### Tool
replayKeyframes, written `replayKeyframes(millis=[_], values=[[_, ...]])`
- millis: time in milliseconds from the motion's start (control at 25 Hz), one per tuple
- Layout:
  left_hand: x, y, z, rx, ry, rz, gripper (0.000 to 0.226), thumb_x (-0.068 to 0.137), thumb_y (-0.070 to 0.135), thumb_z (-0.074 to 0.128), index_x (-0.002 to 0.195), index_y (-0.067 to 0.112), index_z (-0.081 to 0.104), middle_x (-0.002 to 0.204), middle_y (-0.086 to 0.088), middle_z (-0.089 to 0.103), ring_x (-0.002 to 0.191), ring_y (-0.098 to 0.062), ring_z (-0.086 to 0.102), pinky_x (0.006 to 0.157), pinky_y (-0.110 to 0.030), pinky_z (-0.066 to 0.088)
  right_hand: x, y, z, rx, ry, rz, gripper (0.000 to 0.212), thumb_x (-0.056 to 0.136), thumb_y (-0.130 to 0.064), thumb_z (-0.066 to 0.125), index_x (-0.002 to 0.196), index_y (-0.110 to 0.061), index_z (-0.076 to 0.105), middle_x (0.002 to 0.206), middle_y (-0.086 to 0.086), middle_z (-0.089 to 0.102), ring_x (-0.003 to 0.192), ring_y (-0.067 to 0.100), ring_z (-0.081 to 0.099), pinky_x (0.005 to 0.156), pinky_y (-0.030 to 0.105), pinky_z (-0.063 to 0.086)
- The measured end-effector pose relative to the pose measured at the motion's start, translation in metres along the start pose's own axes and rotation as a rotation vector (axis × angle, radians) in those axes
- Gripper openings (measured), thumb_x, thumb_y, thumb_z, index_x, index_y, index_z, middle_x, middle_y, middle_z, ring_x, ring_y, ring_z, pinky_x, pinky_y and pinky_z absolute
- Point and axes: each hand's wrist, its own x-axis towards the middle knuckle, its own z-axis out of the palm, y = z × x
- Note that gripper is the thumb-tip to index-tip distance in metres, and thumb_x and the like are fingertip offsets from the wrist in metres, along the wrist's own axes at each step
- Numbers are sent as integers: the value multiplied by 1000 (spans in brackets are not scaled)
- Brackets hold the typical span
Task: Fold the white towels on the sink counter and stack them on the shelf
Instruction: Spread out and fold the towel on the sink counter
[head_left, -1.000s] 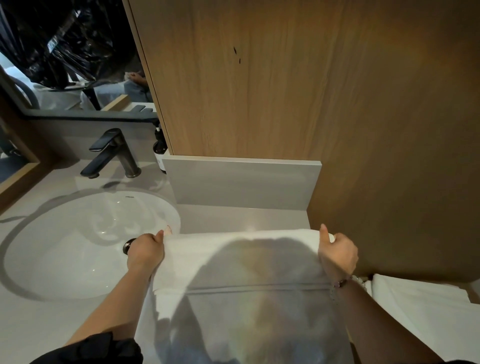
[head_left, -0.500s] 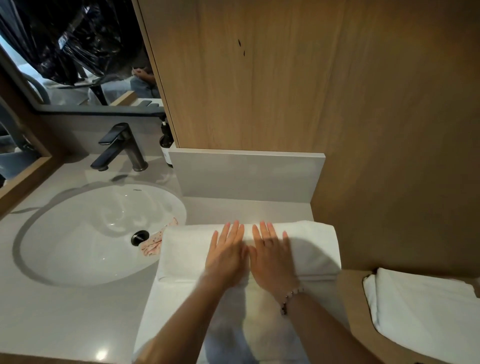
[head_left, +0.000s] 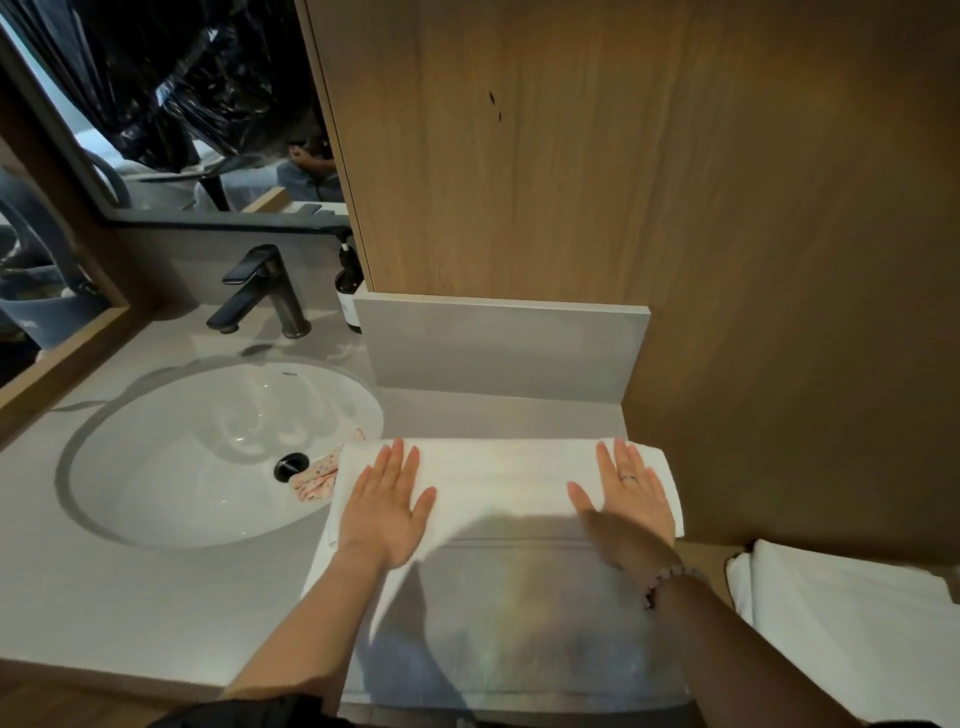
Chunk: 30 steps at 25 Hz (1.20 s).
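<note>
Far left, mirror (head_left: 156, 130) above the grey counter (head_left: 130, 597), dark faucet (head_left: 260, 293) behind the sink (head_left: 156, 467), brown soap bottle (head_left: 349, 291) tucked beside the wood panel (head_left: 675, 208). Small pink patterned cloth (head_left: 314, 478) lies in the basin just beside the drain (head_left: 291, 466), not part of the task. Right of the sink, the white towel (head_left: 498, 483) is spread on the counter, left corner lapping the sink rim, near end running to the front edge of the counter. Its far end is doubled over toward the person, making a thicker band along the back. Left hand (head_left: 387, 506) lies palm down on the left end of that band, fingers straight and slightly spread, gripping nothing, just pressing flat. Right hand (head_left: 631, 499) does the same on the right end, fingers straight, ring on one finger, bracelet (head_left: 662, 584) at the wrist, nothing held. Both hands well apart, one near each side edge; reads as smoothing the first fold. Far right, lower down, a folded towel (head_left: 841, 634) sits on a wooden surface (head_left: 711, 558), likely the shelf, though only a corner of it shows. Progress, judged: at least one towel looks already folded and put down, this one has one fold in and needs more folds to reach that size, then a carry to the right onto the stack. Cannot tell if more unfolded towels wait out of view.
</note>
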Motion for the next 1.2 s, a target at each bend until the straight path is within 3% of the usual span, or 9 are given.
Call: replayKeyframes(millis=[120, 400, 560, 680, 880, 1000, 1080, 1160, 1200], values=[[-9, -6, -2, 29, 0, -134, 69, 96, 55, 12, 149, 17, -10, 156, -4, -20, 143, -17, -19, 115, -33, -12, -6, 6, -5, -29, -24, 65, 71, 93, -62, 18, 151, -27, -3, 158, -3, -14, 145, 14, -15, 116, 37, -10], [-26, -35, -10, -171, -32, -218, 64, 100, 43, 21, 150, 10, -3, 158, -8, -11, 146, -22, -4, 118, -35, 4, -10, -1, -15, -16, -134, 111, 80, 91, -65, 22, 150, -21, -12, 156, 2, -21, 144, 21, -21, 116, 44, -7], [-52, -49, 3, -413, 108, -253, 60, 98, 35, 36, 148, 9, 17, 154, -9, 24, 138, -28, 29, 111, -41, 29, -51, 0, -4, 116, 6, 101, 87, 90, -63, 35, 151, -18, -10, 158, 5, -15, 145, 23, -15, 116, 42, -5], [-77, -50, 11, -442, 294, -279, 43, 94, 36, 45, 129, 12, 49, 125, -8, 59, 111, -28, 55, 90, -39, 46, -77, 12, 0, 414, 41, 297, 92, 87, -60, 47, 151, -16, -2, 159, 8, 0, 146, 29, 4, 117, 44, 11], [-73, -37, -3, -552, 370, -564, 37, 91, 42, 53, 107, 12, 64, 108, -6, 66, 101, -28, 59, 81, -35, 45, -61, 12, -13, 948, 140, 576, 53, 97, -41, 44, 134, -4, 41, 133, 16, 50, 121, 36, 48, 97, 43, 40], [-65, -31, -10, -626, 286, -664, 30, 92, 35, 55, 105, 10, 65, 107, -12, 66, 104, -32, 58, 81, -33, 42, -52, 7, -15, 1001, 174, 701, 44, 98, -35, 42, 128, -2, 43, 127, 20, 53, 115, 38, 51, 91, 41, 41], [-62, -29, -14, -673, 253, -704, 24, 94, 27, 53, 88, 7, 65, 96, -16, 64, 104, -35, 57, 77, -32, 39, -49, 11, -10, 1009, 173, 750, 38, 98, -30, 44, 121, 0, 50, 121, 20, 56, 110, 36, 53, 86, 38, 41], [-59, -31, -16, -731, 244, -732, 29, 95, 23, 51, 72, 4, 58, 84, -15, 59, 101, -37, 58, 76, -33, 39, -48, 17, -5, 1054, 189, 767, 27, 96, -27, 50, 101, -1, 57, 106, 19, 59, 98, 33, 55, 79, 36, 40], [-57, -32, -16, -765, 250, -754, 27, 95, 21, 51, 78, 2, 59, 88, -17, 59, 102, -37, 57, 78, -34, 41, -48, 19, -4, 1074, 199, 766, 22, 94, -25, 53, 89, -4, 56, 99, 17, 59, 91, 32, 55, 76, 34, 39]])
